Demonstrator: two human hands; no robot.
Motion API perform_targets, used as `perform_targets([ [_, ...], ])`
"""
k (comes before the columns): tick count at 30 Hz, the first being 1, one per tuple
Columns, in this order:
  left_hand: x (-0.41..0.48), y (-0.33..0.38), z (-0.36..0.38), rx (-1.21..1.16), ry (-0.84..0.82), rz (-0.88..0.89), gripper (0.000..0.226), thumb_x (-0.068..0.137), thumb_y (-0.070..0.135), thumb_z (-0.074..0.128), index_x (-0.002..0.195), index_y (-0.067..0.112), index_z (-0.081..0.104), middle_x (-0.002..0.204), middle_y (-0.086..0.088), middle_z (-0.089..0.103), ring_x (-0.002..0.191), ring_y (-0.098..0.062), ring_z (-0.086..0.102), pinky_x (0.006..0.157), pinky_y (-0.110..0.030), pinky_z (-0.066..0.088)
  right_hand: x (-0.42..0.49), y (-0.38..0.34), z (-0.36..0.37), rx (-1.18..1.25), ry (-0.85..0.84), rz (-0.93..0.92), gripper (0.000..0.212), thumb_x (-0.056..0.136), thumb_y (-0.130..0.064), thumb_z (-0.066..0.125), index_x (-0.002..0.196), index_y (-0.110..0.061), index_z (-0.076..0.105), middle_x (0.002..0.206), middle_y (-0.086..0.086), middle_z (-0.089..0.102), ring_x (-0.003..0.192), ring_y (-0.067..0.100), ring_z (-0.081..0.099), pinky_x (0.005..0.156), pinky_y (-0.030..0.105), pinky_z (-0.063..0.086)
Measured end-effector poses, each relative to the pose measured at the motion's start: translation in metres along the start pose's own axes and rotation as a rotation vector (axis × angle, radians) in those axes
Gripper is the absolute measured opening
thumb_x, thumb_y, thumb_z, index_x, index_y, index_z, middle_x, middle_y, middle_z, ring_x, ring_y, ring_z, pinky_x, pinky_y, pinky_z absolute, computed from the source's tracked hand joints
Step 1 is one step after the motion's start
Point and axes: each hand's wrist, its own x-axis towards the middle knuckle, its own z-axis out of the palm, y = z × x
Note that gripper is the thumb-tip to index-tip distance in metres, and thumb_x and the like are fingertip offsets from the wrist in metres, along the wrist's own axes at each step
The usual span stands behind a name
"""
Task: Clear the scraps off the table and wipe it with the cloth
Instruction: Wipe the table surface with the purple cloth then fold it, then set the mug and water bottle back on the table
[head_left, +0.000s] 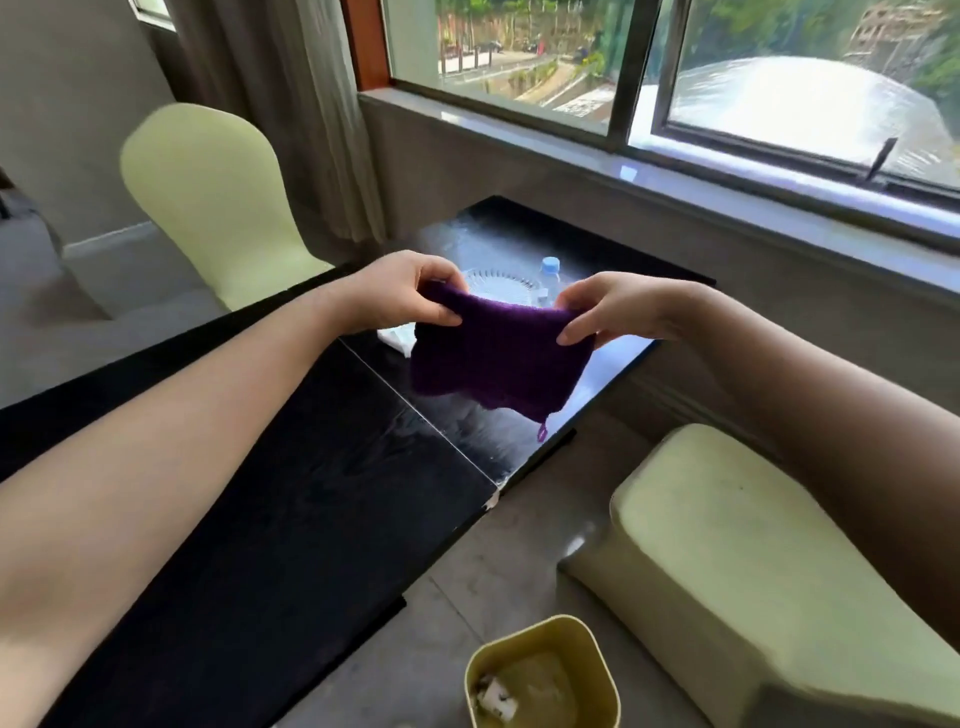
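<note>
A purple cloth (498, 358) hangs in the air above the black glossy table (291, 509), stretched between both hands. My left hand (405, 293) pinches its upper left corner and my right hand (618, 312) pinches its upper right corner. A small loop dangles from the cloth's lower right corner. A white paper scrap (397, 335) lies on the table just behind the cloth's left edge, partly hidden by it.
A clear glass dish (498, 286) and a plastic bottle with a blue cap (549, 275) stand on the table behind the cloth. A yellow bin (540, 675) holding scraps sits on the floor below. Pale green chairs stand at the far left (208, 197) and near right (753, 571).
</note>
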Motion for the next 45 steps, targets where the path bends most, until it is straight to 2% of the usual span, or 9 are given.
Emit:
perform_targets([
  [5, 0.034, -0.037, 0.035, 0.164, -0.065, -0.033, 0.018, 0.077, 0.010, 0.073, 0.091, 0.007, 0.062, 0.088, -0.006, 0.061, 0.082, -0.015, 0.055, 0.081, -0.033, 0.045, 0.023, 0.054, 0.010, 0.431, 0.146, -0.027, 0.020, 0.085, 0.004, 0.059, 0.082, -0.015, 0.064, 0.076, -0.002, 0.067, 0.073, 0.007, 0.066, 0.067, 0.015, 0.056],
  [11, 0.065, -0.101, 0.102, -0.378, -0.063, -0.182, 0.015, 0.079, 0.018, 0.073, 0.082, 0.020, 0.058, 0.077, 0.004, 0.060, 0.066, -0.002, 0.056, 0.064, -0.013, 0.046, 0.066, 0.107, 0.025, 0.790, 0.275, 0.054, 0.022, 0.087, 0.007, 0.051, 0.090, -0.010, 0.065, 0.075, 0.001, 0.074, 0.070, 0.014, 0.071, 0.069, 0.024, 0.059],
  [15, 0.085, -0.148, 0.151, -0.632, 0.005, -0.375, 0.022, 0.082, 0.002, 0.066, 0.091, 0.020, 0.056, 0.081, 0.001, 0.060, 0.069, -0.006, 0.058, 0.052, -0.010, 0.047, 0.115, 0.134, 0.039, 0.625, 0.352, 0.270, 0.021, 0.085, 0.007, 0.055, 0.084, -0.012, 0.065, 0.079, 0.009, 0.068, 0.072, 0.021, 0.064, 0.072, 0.032, 0.054],
  [20, 0.110, -0.207, 0.180, -0.720, 0.016, -0.619, 0.032, 0.081, -0.006, 0.062, 0.112, 0.004, 0.059, 0.093, -0.005, 0.062, 0.078, -0.015, 0.059, 0.066, -0.027, 0.051, 0.188, 0.164, 0.067, 0.319, 0.436, 0.425, 0.021, 0.083, 0.003, 0.059, 0.076, -0.016, 0.061, 0.077, 0.005, 0.064, 0.071, 0.017, 0.058, 0.061, 0.024, 0.047],
  [24, 0.139, -0.245, 0.180, -0.691, 0.068, -0.670, 0.031, 0.079, -0.008, 0.062, 0.109, 0.001, 0.059, 0.095, -0.010, 0.061, 0.087, -0.024, 0.059, 0.085, -0.043, 0.052, 0.250, 0.179, 0.075, 0.184, 0.507, 0.484, 0.025, 0.081, -0.004, 0.062, 0.105, -0.008, 0.066, 0.106, 0.014, 0.069, 0.094, 0.022, 0.060, 0.081, 0.026, 0.044],
  [30, 0.177, -0.286, 0.174, -0.469, 0.009, -0.664, 0.039, 0.076, 0.011, 0.070, 0.114, 0.009, 0.059, 0.100, -0.011, 0.068, 0.093, -0.030, 0.066, 0.092, -0.043, 0.052, 0.305, 0.197, 0.081, -0.080, 0.463, 0.567, 0.041, 0.081, -0.005, 0.056, 0.122, -0.009, 0.056, 0.126, 0.015, 0.060, 0.120, 0.030, 0.053, 0.097, 0.034, 0.042],
  [38, 0.250, -0.303, 0.157, -0.466, 0.274, -0.475, 0.112, 0.062, 0.031, 0.084, 0.149, 0.018, 0.014, 0.152, -0.009, 0.032, 0.138, -0.023, 0.035, 0.115, -0.040, 0.029, 0.321, 0.217, 0.048, 0.079, 0.864, 0.694, 0.075, 0.075, -0.033, 0.076, 0.130, 0.002, 0.038, 0.134, 0.020, 0.048, 0.125, 0.036, 0.047, 0.100, 0.041, 0.039],
  [41, 0.267, -0.302, 0.164, -0.524, 0.334, -0.396, 0.112, 0.057, 0.024, 0.088, 0.146, 0.021, 0.020, 0.148, -0.007, 0.035, 0.135, -0.021, 0.037, 0.114, -0.039, 0.030, 0.328, 0.221, 0.032, 0.208, 0.965, 0.615, 0.090, 0.072, -0.033, 0.079, 0.141, -0.002, 0.029, 0.146, 0.014, 0.038, 0.134, 0.029, 0.039, 0.109, 0.038, 0.034],
  [45, 0.273, -0.305, 0.171, -0.590, 0.403, -0.370, 0.096, 0.054, 0.020, 0.089, 0.133, 0.022, 0.034, 0.133, -0.002, 0.050, 0.122, -0.019, 0.049, 0.104, -0.035, 0.041, 0.341, 0.218, 0.019, 0.409, 1.046, 0.406, 0.075, 0.067, -0.016, 0.081, 0.128, -0.006, 0.039, 0.130, 0.014, 0.052, 0.120, 0.028, 0.052, 0.105, 0.045, 0.041],
])
